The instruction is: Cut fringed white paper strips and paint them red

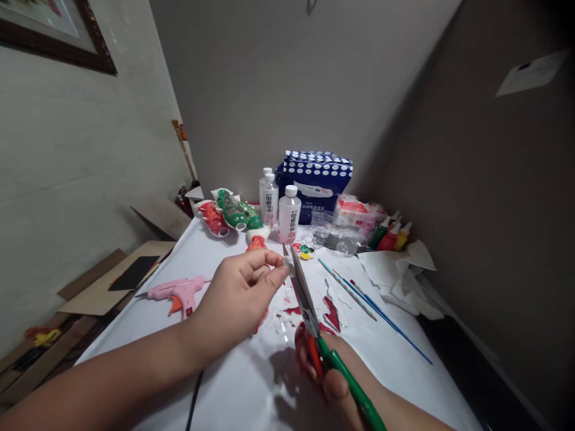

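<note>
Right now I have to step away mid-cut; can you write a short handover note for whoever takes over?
Left hand: pinching a small pale piece at the scissor blades, raised over the table.
Right hand: gripping the green-handled scissors, blades pointing away.
On the white table: red scraps just beyond the scissors, pink glue gun to the left, paintbrushes to the right, palette and bottles behind.
Done: red offcuts show some trimming.
Left: the cut on the piece looks unfinished.

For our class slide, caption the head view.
Left hand pinches a small white piece at the scissors held by the right hand.
</note>
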Available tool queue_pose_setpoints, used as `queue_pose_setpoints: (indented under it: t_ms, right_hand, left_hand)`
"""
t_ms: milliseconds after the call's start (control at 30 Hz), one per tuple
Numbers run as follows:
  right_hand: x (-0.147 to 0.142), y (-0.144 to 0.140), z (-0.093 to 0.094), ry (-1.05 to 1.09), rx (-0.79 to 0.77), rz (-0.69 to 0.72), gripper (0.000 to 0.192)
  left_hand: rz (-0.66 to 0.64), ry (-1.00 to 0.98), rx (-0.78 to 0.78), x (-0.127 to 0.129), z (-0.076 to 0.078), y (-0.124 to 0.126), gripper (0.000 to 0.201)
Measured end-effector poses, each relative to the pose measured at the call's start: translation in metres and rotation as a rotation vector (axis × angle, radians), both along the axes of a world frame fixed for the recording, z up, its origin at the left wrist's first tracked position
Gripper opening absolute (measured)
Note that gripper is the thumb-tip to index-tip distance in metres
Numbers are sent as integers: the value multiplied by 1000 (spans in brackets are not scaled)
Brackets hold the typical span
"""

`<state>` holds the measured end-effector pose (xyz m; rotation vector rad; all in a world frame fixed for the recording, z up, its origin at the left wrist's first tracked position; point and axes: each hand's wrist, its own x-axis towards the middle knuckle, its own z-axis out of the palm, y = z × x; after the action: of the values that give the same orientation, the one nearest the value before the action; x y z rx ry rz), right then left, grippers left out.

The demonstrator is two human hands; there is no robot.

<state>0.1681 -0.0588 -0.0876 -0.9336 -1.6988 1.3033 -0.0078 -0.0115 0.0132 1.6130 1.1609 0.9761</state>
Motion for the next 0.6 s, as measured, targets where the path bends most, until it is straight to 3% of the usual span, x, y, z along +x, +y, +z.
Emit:
queue_pose_setpoints:
  t_ms: [133,233,333,600]
  right_hand:
    - [12,1,7,-111,170,40,78]
    - [20,1,12,-181,211,55,78]
    - [27,0,17,-197,152,60,71]
    - [32,-1,21,-222,7,52,29]
  left_hand:
    - [-14,24,85,-1,-3,-5,21]
    - [-35,35,142,-1,-6,-6,21]
    - [-21,46,178,-1,-8,-6,19]
    - [21,58,185,0,-9,-3,19]
